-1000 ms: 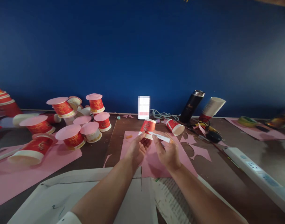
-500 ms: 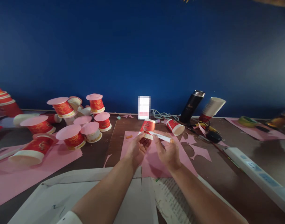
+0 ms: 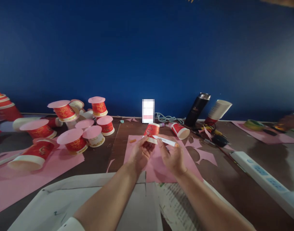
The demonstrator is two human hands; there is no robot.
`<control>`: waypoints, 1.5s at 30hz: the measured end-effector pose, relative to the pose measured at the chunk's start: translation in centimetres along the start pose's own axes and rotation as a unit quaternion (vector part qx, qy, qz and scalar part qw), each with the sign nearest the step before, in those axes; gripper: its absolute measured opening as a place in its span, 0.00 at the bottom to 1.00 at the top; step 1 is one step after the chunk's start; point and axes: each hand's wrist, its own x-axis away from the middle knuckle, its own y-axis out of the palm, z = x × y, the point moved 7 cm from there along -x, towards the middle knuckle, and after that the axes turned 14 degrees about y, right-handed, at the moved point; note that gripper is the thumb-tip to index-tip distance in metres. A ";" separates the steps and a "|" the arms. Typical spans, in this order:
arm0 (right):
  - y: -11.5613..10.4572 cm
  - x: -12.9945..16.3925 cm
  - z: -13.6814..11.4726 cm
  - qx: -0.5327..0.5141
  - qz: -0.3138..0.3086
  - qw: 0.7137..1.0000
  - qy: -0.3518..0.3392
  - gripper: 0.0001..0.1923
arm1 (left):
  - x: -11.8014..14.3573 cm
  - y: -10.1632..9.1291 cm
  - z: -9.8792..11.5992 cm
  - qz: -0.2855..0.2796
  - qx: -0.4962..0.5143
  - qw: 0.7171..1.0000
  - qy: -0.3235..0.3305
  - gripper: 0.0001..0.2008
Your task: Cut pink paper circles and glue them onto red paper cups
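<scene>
My left hand (image 3: 142, 151) is closed on a red paper cup (image 3: 152, 129) with a gold pattern, which is held upside down above a pink paper sheet (image 3: 158, 163). In my right hand (image 3: 172, 157) is a white marker (image 3: 167, 141) with an orange end. Its other end points at the lower part of the cup; whether it touches cannot be made out. A small orange cap (image 3: 132, 141) lies on the pink sheet, left of the cup.
Several red cups topped with pink paper discs (image 3: 69, 137) stand at left. A cup (image 3: 180, 131) lies on its side to the right, near pink scraps (image 3: 207, 156). Behind are a black flask (image 3: 197, 109) and stacked cups (image 3: 219, 110). A power strip (image 3: 262, 179) lies at right.
Both hands, the cup and the marker stay nearly in place. The whole view has shifted very slightly.
</scene>
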 end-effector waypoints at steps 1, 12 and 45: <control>0.0 0.0 0.0 0.001 0.000 1.000 0.000 0.10 | 0.0 0.0 0.0 0.001 0.003 1.000 0.000 0.03; -0.3 0.0 -0.8 0.029 0.013 0.999 -0.025 0.10 | 0.1 -0.1 0.2 0.013 0.013 1.000 -0.002 0.03; -0.2 0.0 -0.6 0.003 0.002 1.000 -0.010 0.10 | -0.1 0.1 0.9 0.017 0.013 1.000 0.023 0.04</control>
